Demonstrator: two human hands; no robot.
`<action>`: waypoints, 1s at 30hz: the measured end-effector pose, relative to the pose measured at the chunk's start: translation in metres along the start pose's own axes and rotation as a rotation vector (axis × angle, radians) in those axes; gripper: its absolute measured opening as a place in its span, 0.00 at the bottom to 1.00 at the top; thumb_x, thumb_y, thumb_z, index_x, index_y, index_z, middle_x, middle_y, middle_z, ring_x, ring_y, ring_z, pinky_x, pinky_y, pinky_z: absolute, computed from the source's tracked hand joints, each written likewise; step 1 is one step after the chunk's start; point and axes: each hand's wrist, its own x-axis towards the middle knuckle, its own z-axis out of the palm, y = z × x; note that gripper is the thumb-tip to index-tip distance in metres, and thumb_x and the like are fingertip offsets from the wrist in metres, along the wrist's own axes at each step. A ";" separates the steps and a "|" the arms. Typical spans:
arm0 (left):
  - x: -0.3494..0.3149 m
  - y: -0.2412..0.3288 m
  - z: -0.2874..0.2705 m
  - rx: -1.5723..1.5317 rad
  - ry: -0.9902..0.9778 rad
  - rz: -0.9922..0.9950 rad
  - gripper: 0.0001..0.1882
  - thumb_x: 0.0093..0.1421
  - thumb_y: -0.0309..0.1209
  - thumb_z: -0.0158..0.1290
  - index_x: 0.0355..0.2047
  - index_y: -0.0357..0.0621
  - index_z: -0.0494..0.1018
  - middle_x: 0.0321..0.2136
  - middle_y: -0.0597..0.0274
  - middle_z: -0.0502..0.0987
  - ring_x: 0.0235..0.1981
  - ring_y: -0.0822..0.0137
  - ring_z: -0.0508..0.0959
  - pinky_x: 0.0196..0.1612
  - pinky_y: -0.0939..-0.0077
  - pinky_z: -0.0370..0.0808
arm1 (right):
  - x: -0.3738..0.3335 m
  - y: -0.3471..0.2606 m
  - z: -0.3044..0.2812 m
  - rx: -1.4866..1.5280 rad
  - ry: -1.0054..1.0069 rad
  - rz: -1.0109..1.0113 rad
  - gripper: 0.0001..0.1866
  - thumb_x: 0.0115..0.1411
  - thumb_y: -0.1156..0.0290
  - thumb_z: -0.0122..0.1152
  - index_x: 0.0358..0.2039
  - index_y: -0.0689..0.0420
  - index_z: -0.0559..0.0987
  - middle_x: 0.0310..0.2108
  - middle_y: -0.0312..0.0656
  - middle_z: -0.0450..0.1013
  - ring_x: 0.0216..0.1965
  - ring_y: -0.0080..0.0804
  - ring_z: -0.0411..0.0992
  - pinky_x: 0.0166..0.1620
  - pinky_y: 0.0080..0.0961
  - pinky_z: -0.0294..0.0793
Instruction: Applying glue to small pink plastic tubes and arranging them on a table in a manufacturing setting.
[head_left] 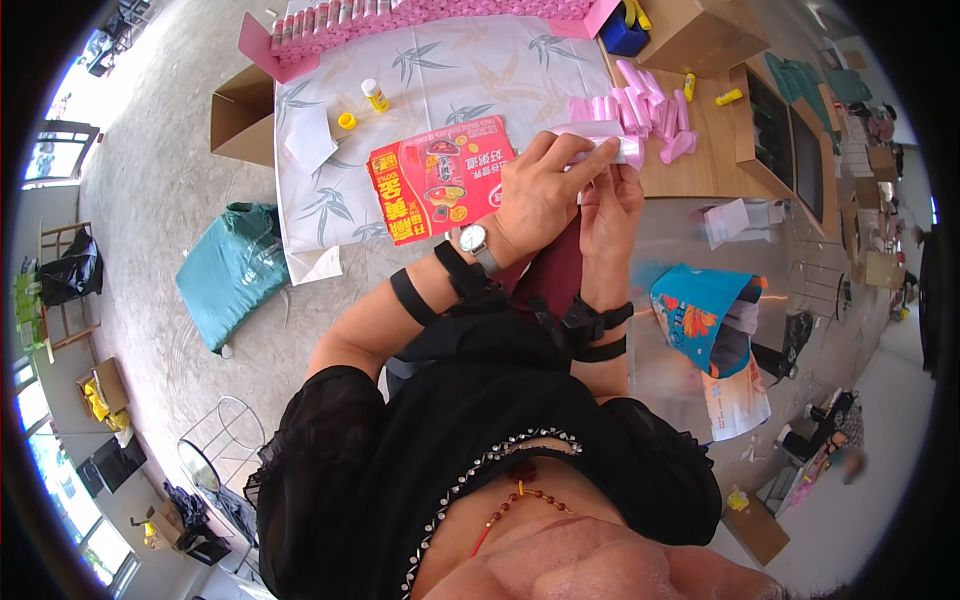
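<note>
Near the table's right front, my left hand (540,185) and my right hand (608,205) meet with fingers closed on a small pale pink paper roll (630,152). My left thumb and fingertips press along it from above; my right fingers pinch it from below, hiding part of it. Just beyond my hands lies a loose pile of pink paper rolls (645,100). To the left of my left hand, a red printed cardboard sheet (440,180) lies flat on the patterned tablecloth (440,85).
A glue stick (375,95) stands uncapped beside its yellow cap (346,121). A pink tray (275,50) of packed tubes lines the far edge. Cardboard boxes (705,35) stand at far right. A blue bag (700,305) lies to my right, a green package (232,275) on the floor left.
</note>
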 end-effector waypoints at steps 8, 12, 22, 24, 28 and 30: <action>0.004 -0.004 -0.007 -0.062 -0.080 -0.050 0.26 0.50 0.19 0.58 0.50 0.55 0.82 0.35 0.68 0.79 0.34 0.63 0.77 0.31 0.69 0.78 | 0.000 0.000 0.005 0.025 -0.004 -0.017 0.17 0.67 0.79 0.58 0.56 0.62 0.73 0.49 0.41 0.77 0.50 0.29 0.76 0.54 0.27 0.77; 0.008 -0.013 -0.006 -0.175 -0.082 -0.072 0.24 0.52 0.17 0.57 0.48 0.52 0.82 0.35 0.64 0.80 0.34 0.60 0.79 0.33 0.69 0.79 | 0.002 -0.001 0.007 -0.037 0.009 -0.024 0.16 0.68 0.78 0.58 0.55 0.63 0.74 0.48 0.42 0.77 0.50 0.29 0.76 0.55 0.28 0.77; 0.013 -0.029 -0.003 -0.350 -0.195 -0.113 0.24 0.54 0.15 0.57 0.50 0.53 0.82 0.35 0.58 0.80 0.32 0.57 0.82 0.33 0.69 0.79 | 0.002 -0.002 0.007 -0.170 0.081 -0.022 0.18 0.67 0.76 0.61 0.56 0.63 0.75 0.46 0.41 0.79 0.46 0.25 0.77 0.53 0.25 0.76; 0.014 -0.032 -0.002 -0.357 -0.222 -0.115 0.25 0.54 0.15 0.57 0.50 0.54 0.81 0.35 0.58 0.80 0.32 0.57 0.82 0.33 0.69 0.78 | 0.001 -0.004 0.008 -0.180 0.066 -0.024 0.18 0.67 0.75 0.61 0.56 0.63 0.75 0.46 0.41 0.78 0.46 0.25 0.77 0.52 0.25 0.77; 0.016 -0.036 0.000 -0.371 -0.292 -0.126 0.26 0.53 0.15 0.57 0.51 0.54 0.81 0.35 0.58 0.80 0.31 0.57 0.83 0.33 0.69 0.78 | 0.001 -0.006 0.008 -0.211 0.083 -0.002 0.18 0.68 0.74 0.60 0.57 0.64 0.74 0.47 0.41 0.78 0.47 0.25 0.77 0.52 0.26 0.78; 0.017 -0.039 0.000 -0.392 -0.308 -0.134 0.25 0.54 0.16 0.57 0.50 0.54 0.82 0.35 0.58 0.80 0.32 0.58 0.83 0.32 0.70 0.78 | 0.002 -0.006 0.007 -0.215 0.070 -0.002 0.18 0.68 0.74 0.60 0.57 0.64 0.74 0.47 0.41 0.78 0.47 0.25 0.77 0.53 0.26 0.78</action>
